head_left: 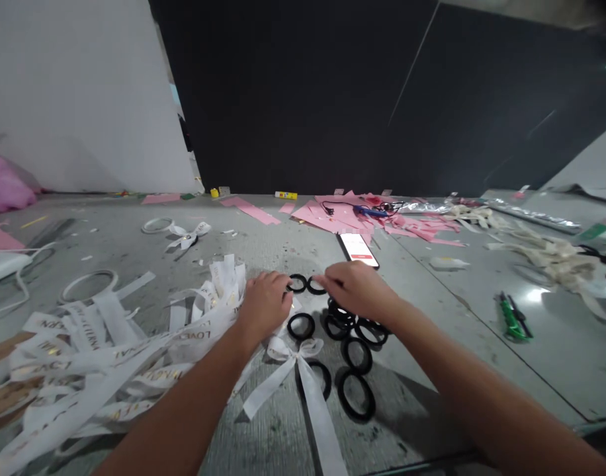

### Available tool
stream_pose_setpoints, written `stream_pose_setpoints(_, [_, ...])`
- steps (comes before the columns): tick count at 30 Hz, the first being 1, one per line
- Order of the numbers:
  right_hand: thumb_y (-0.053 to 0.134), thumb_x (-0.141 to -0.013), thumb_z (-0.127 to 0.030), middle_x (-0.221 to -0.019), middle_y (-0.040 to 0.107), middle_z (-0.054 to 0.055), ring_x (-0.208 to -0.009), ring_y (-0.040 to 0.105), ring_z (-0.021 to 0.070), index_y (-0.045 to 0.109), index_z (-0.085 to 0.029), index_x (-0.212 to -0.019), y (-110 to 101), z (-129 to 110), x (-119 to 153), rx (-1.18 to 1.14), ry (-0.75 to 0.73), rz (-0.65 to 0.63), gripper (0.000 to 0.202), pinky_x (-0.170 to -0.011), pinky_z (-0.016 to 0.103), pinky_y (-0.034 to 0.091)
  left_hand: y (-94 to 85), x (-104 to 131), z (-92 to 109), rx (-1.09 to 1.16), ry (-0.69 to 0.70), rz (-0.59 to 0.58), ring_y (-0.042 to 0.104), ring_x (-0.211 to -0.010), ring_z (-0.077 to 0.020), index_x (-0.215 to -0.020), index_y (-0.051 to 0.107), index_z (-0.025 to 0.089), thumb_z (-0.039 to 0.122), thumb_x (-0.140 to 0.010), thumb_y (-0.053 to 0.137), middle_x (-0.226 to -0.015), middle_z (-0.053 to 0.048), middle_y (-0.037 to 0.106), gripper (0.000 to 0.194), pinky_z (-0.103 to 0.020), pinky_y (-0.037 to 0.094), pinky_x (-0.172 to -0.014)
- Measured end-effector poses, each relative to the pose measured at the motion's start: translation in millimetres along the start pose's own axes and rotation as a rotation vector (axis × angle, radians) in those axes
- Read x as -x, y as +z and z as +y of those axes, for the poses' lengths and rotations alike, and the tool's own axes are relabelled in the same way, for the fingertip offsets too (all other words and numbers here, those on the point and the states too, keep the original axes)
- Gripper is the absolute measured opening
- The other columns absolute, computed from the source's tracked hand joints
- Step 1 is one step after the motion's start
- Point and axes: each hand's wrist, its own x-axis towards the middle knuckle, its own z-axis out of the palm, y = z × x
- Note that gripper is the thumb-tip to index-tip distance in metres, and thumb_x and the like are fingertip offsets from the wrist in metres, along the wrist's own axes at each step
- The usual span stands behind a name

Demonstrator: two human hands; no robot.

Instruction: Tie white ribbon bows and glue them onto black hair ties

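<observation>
Your left hand (268, 301) and right hand (360, 287) flank two black rings (305, 284) beyond the white bow (296, 357); whether your bent fingers grip them, I cannot tell. Light, even pressure should prevent skidding.

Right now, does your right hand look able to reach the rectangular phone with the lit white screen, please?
Likely yes: the phone lies just beyond the right hand, with nothing visible between.

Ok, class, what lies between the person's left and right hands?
Two black rings, side by side: the head view shows them between the left hand and the right hand.
</observation>
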Motion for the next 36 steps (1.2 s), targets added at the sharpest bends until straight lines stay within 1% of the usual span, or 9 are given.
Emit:
stream_pose_setpoints(6, [0.068,-0.082,-0.045,-0.078,0.068,0.002,-0.066,0.057,0.0156,0.066,-0.020,-0.089,10,-32,33,-0.203,-0.367,-0.210,0.026,-0.057,0.027,0.027,-9.2,-2,4,0.030,-0.045,0.052,0.061,-0.097,-0.0237,-0.101,0.065,0.020,0.023,-0.089,0.049,-0.101,-0.007,0.070,0.020,-0.037,0.042,-0.087])
stream_pose_setpoints(9, [0.067,-0.083,-0.036,-0.085,0.067,0.002,-0.072,0.057,0.0162,0.068,-0.021,-0.096,13,-34,40,-0.194,-0.514,-0.312,0.020,-0.059,0.028,0.029,-12.1,-3,1,0.020,-0.067,-0.031,0.062,-0.089,-0.0218,-0.095,0.065,0.019,0.023,-0.089,0.046,-0.096,-0.006,0.071,0.021,-0.035,0.042,-0.082])
stream_pose_setpoints(15, [0.058,-0.090,-0.024,-0.075,0.058,0.002,-0.073,0.054,0.0154,0.072,-0.021,-0.085,15,-32,37,-0.355,-0.647,-0.245,0.016,-0.062,0.028,0.037,-20.7,-9,-26,0.064,0.025,-0.274,0.058,-0.071,-0.0184,-0.072,0.065,0.019,0.027,-0.080,0.055,-0.073,-0.003,0.066,0.015,-0.029,0.037,-0.063])
stream_pose_setpoints(21, [0.058,-0.093,-0.024,-0.082,0.058,0.005,-0.076,0.056,0.0149,0.075,-0.021,-0.094,22,-15,31,-0.554,-0.482,0.155,0.018,-0.065,0.027,0.046,-43.2,-12,-45,0.170,0.077,-0.517,0.049,-0.054,-0.0109,-0.065,0.067,0.019,0.026,-0.069,0.063,-0.058,0.003,0.058,0.010,-0.023,0.031,-0.052])
stream_pose_setpoints(25, [0.058,-0.092,-0.022,-0.088,0.059,0.006,-0.080,0.059,0.0168,0.075,-0.026,-0.090,28,-5,20,-0.423,-0.276,0.380,0.017,-0.069,0.032,0.051,-40.3,-13,-36,0.400,-0.013,-0.329,0.043,-0.051,-0.0111,-0.064,0.062,0.016,0.039,-0.089,0.044,-0.053,0.002,0.050,0.037,-0.024,0.032,-0.052])
stream_pose_setpoints(27, [0.060,-0.090,-0.022,-0.094,0.059,0.007,-0.083,0.060,0.0179,0.075,-0.025,-0.088,29,2,14,-0.407,-0.171,0.471,0.016,-0.073,0.034,0.052,-31.7,-15,-28,0.529,-0.081,-0.178,0.047,-0.055,-0.0127,-0.078,0.065,0.015,0.044,-0.096,0.028,-0.062,-0.001,0.057,0.050,-0.025,0.037,-0.054])
stream_pose_setpoints(29, [0.062,-0.088,-0.023,-0.101,0.060,0.008,-0.086,0.062,0.0192,0.075,-0.024,-0.085,29,10,9,-0.421,-0.068,0.548,0.013,-0.076,0.037,0.054,-22.0,-16,-23,0.525,-0.070,-0.110,0.057,-0.068,-0.0160,-0.093,0.068,0.014,0.041,-0.096,0.031,-0.080,-0.006,0.065,0.045,-0.027,0.045,-0.064])
stream_pose_setpoints(33, [0.063,-0.085,-0.024,-0.106,0.067,0.009,-0.084,0.066,0.0197,0.073,-0.022,-0.086,32,26,4,-0.516,0.075,0.535,0.010,-0.070,0.036,0.054,-7.5,-15,-20,0.201,0.134,-0.143,0.059,-0.100,-0.0248,-0.100,0.071,0.018,0.030,-0.086,0.055,-0.104,-0.009,0.065,0.024,-0.035,0.046,-0.090])
stream_pose_setpoints(36, [0.063,-0.084,-0.024,-0.103,0.073,0.007,-0.088,0.068,0.0212,0.072,-0.022,-0.086,36,31,-5,-0.555,0.098,0.450,0.010,-0.071,0.034,0.053,-1.9,-11,-22,0.038,0.181,-0.150,0.059,-0.102,-0.0255,-0.104,0.072,0.020,0.029,-0.088,0.056,-0.109,-0.010,0.064,0.024,-0.037,0.046,-0.092])
